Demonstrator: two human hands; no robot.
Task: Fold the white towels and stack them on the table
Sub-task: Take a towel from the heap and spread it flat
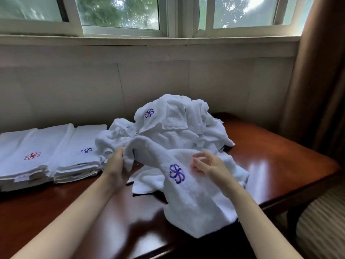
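A loose white towel (194,199) with a purple flower emblem lies crumpled at the front of the dark wooden table (270,157). My left hand (116,165) grips a raised fold of it at its left edge. My right hand (207,164) hovers just over the towel's top with fingers loosely curled, holding nothing. Behind lies a heap of unfolded white towels (177,126). At the left stand two stacks of folded towels, one with a red emblem (28,156), one with a purple emblem (82,154).
A white wall and window sill (149,40) run behind the table. A brown curtain (317,81) hangs at the right. A striped chair seat (321,227) sits off the table's right front corner.
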